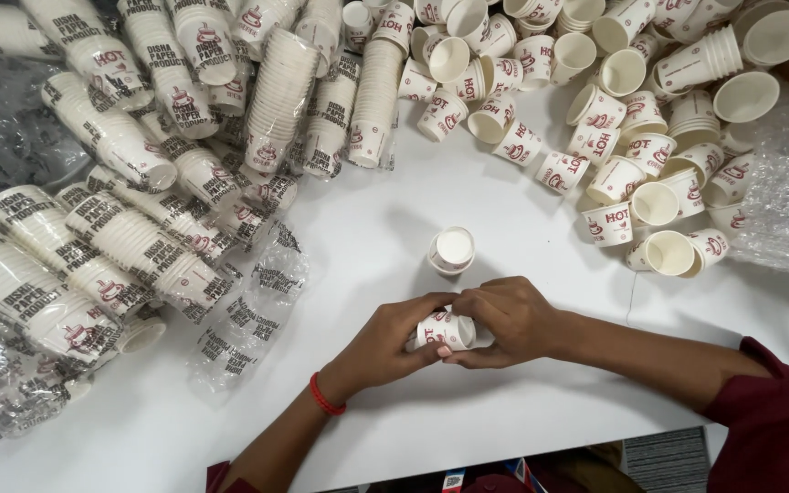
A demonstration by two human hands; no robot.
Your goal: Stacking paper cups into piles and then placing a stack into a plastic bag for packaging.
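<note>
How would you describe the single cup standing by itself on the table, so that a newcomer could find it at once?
Start at the white table, between the wrapped cup stacks on the left and the loose cup pile on the right. Just beyond the two hands stands one small paper cup. Unlike its neighbours, it stands alone on bare tabletop.
</note>
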